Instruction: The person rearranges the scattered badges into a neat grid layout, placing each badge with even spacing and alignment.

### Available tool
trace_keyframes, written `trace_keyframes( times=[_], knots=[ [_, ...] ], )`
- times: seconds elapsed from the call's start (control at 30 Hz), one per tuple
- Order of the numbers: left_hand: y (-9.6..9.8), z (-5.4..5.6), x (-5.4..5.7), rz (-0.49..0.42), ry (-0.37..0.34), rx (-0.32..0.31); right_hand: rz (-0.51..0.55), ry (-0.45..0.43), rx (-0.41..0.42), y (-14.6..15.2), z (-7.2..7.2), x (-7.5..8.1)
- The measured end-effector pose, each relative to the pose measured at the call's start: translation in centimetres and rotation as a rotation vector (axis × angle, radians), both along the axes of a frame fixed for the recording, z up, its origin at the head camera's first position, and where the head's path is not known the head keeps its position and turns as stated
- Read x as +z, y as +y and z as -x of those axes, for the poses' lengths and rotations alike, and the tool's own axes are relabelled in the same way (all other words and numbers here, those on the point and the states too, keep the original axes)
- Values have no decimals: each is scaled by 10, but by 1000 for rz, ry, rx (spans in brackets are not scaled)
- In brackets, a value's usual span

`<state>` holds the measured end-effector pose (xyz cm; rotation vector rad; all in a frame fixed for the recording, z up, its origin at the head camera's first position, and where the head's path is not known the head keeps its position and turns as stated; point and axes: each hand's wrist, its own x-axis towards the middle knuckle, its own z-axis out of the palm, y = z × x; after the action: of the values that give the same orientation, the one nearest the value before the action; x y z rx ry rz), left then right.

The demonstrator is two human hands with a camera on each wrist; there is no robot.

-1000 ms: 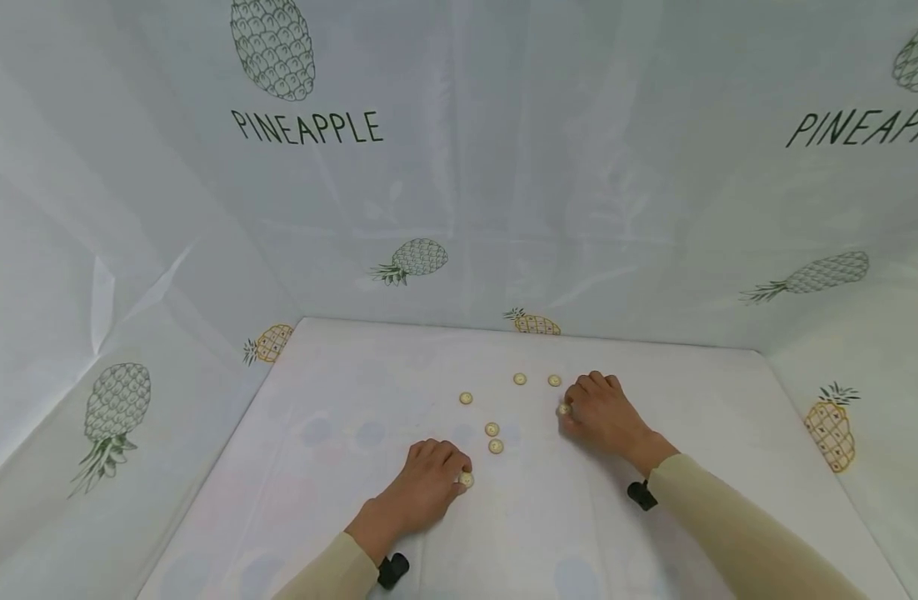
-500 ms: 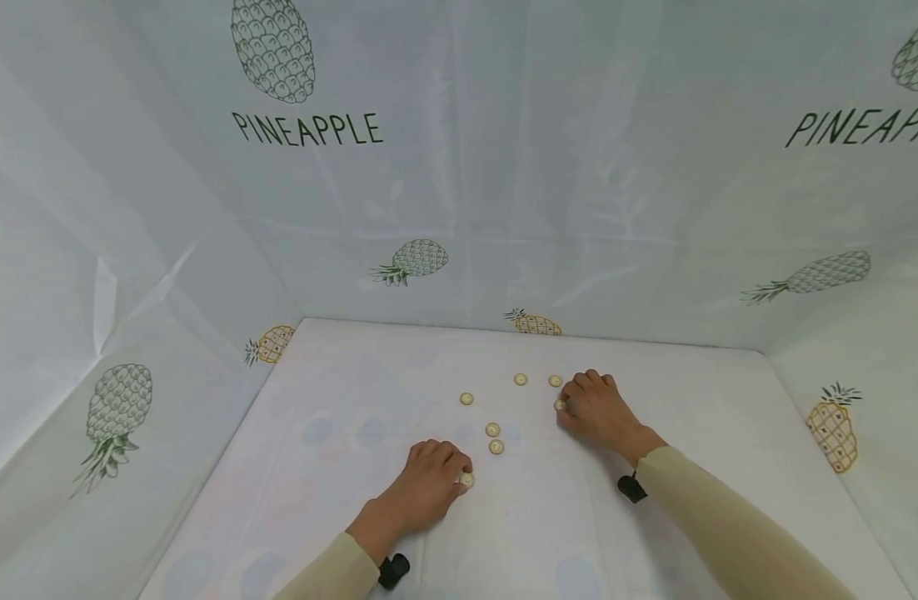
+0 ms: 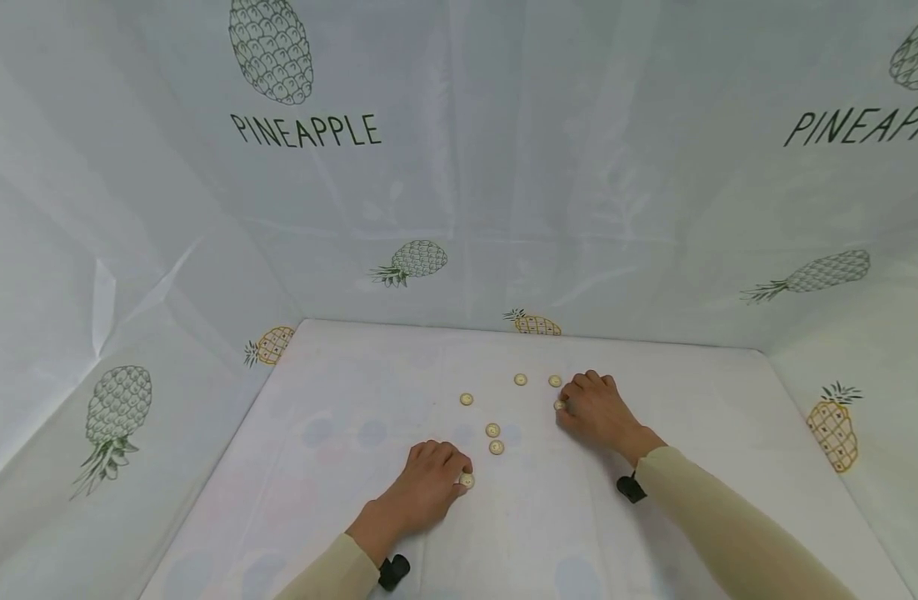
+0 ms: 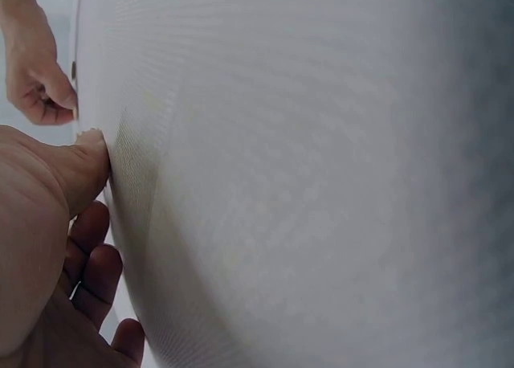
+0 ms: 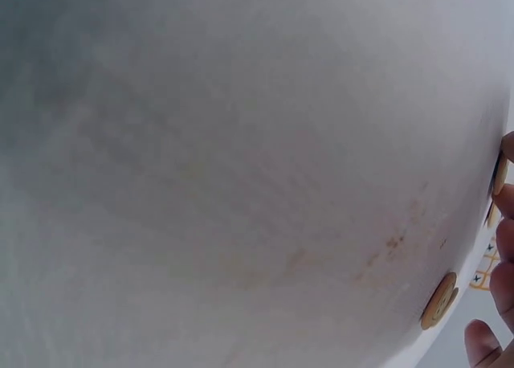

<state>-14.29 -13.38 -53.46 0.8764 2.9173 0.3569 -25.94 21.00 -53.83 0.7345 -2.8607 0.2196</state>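
Small round wooden discs with dark face-like marks lie about the middle of the white-covered table. In the head view my left hand, front centre, pinches one pale disc at its edge, down on the cloth. Farther back and to the right, my right hand holds another disc between thumb and finger. The right wrist view shows this held disc tilted against the fingertips. In the left wrist view the left thumb touches the cloth; the disc there is hidden.
Between the hands lie two neighbouring discs, a nearer one and a farther one. Others lie behind: a left disc, a middle disc and a right disc. Pineapple-printed sheeting walls the table's back and sides.
My right hand has shifted slightly left and away from me with its disc, then stayed still. My left hand and the loose discs have kept their places.
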Motion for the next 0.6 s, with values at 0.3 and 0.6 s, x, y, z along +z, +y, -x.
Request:
trace_keyframes(
  times=[0.3, 0.6],
  knots=[
    [0, 0, -1, 0, -15, 9, 4, 9, 0, -2, 0, -1],
    [0, 0, -2, -4, -15, 10, 13, 28, 10, -1, -1, -1]
  ],
)
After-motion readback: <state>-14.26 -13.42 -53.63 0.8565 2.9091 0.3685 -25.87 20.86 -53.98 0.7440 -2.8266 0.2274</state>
